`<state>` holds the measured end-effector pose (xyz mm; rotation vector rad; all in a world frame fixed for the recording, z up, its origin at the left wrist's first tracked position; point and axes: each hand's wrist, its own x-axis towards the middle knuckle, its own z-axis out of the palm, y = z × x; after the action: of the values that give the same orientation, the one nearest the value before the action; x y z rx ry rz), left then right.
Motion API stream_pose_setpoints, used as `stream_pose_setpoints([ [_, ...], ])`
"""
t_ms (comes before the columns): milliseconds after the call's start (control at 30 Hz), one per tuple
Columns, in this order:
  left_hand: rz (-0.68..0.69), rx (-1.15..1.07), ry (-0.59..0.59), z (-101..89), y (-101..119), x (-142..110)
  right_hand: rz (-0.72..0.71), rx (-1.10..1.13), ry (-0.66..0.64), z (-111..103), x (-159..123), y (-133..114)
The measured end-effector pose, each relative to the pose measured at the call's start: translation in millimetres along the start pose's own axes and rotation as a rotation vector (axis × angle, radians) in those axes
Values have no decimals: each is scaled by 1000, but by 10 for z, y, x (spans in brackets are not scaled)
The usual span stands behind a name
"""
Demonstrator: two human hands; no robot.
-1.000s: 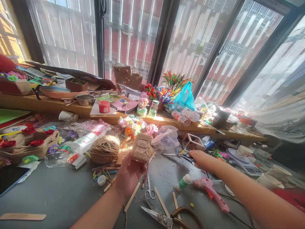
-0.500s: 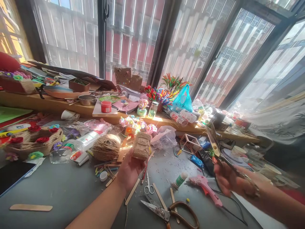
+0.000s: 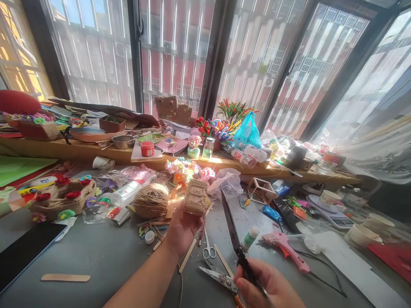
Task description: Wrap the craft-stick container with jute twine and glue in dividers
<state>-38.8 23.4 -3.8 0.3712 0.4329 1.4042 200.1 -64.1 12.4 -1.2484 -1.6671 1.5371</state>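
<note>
My left hand [image 3: 183,233] is wrapped round the lower part of a small twine-covered box [image 3: 196,197], which has a raised pocket-like front and is held up above the table. A pair of dark scissors [image 3: 231,222] points up and away in my right hand [image 3: 263,284], seen nearly edge-on with the blades together. Its tip is right of the box, apart from it. Below lie large open scissors [image 3: 221,278], their handles mostly hidden by my right hand, and small white-handled scissors [image 3: 208,248]. A twine ball [image 3: 150,200] sits left of the box.
A pink glue gun [image 3: 285,248] with a cord lies at right, near a glue stick [image 3: 250,238]. A phone-like dark slab [image 3: 28,252] and a craft stick [image 3: 65,278] lie at left. A crowded ledge [image 3: 180,164] runs along the windows.
My right hand has swung in from the right with the scissors, toward the middle. The view has shifted slightly left; my left hand keeps holding the box.
</note>
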Motion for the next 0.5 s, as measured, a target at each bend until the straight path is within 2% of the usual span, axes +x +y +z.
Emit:
stream_pose_setpoints([
  [100, 5, -18, -1, -10, -7, 13, -138, -624, 234, -93, 50, 54],
  [167, 7, -21, -4, -16, -15, 22, -219, -879, 351, -142, 65, 76],
  [300, -3, -13, -14, -31, -29, 35, -321, -1124, 457, -226, 79, 77],
  [400, -50, 5, -27, -39, -40, 29, -361, -1221, 551, -291, 77, 40],
  [500, -115, 23, -39, -35, -55, 12, -413, -1300, 580, -359, 76, -18],
])
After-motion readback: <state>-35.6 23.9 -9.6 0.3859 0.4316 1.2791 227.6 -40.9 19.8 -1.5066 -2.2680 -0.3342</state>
